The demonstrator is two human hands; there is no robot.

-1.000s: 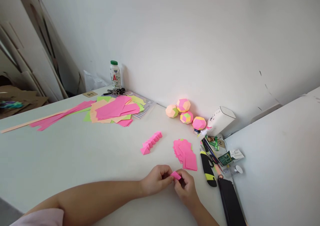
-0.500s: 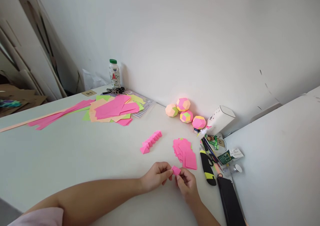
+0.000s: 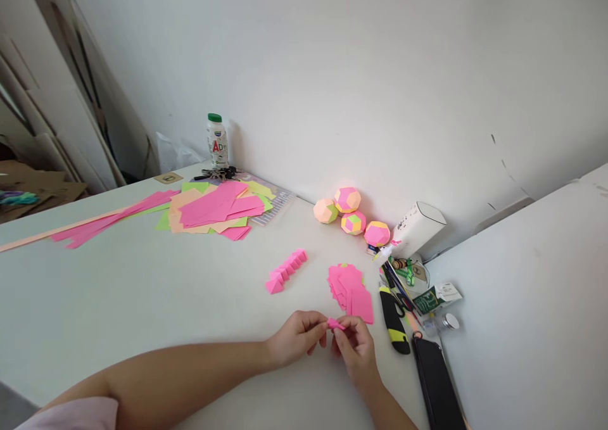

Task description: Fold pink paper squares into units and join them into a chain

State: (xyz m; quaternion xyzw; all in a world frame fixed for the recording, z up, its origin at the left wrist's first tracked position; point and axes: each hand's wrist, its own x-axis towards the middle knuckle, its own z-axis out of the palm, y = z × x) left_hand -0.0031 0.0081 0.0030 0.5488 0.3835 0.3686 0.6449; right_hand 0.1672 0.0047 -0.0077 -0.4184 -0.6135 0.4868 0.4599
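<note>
Pinching a small folded piece of bright pink paper (image 3: 335,323) in the lower centre of the frame, gripping its left end with the fingertips of the left hand (image 3: 295,338) and its right end with those of the right hand (image 3: 356,347). Apparently creasing or shaping that piece, judging by its bent form; seemingly calling next for steady finger pressure along the fold, without crumpling the paper. Working over a pale grey-white worktop (image 3: 213,309), just below a fanned pile of flat pink paper rectangles (image 3: 358,297) and, nearer the frame's centre, a slanting row of small pointed pink paper units (image 3: 286,271). Facing four multicoloured, many-sided paper balls (image 3: 353,222) right of centre.
</note>
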